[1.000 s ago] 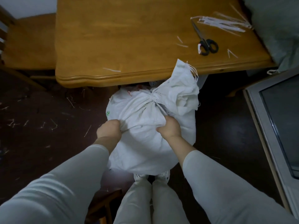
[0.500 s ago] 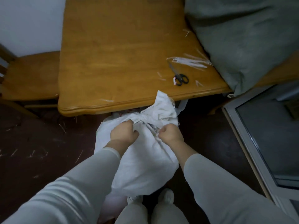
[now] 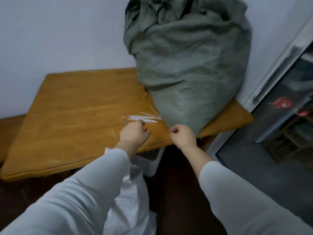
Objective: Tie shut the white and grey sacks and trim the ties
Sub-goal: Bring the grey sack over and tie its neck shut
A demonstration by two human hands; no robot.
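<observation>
Head view, crumpled woven grey sack (image 3: pixel 189 65), left hand (image 3: pixel 134 133) seemingly gripping scissors, right hand (image 3: pixel 183 135) curled shut.

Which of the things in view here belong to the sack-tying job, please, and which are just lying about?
For the job:
- grey sack, standing on the wooden table
- white sack, low between the arms
- bundle of white ties
- left hand, right hand

Just about:
- white slatted appliance under the table
- glass-fronted cabinet
- stray white offcuts

Crumpled grey-green woven sack (image 3: pixel 189 65) at the far right corner of the honey-orange wooden bench (image 3: pixel 81 106) — white plastic tie strips (image 3: pixel 142 118) beside it; pale grey sleeves (image 3: pixel 88 192).
</observation>
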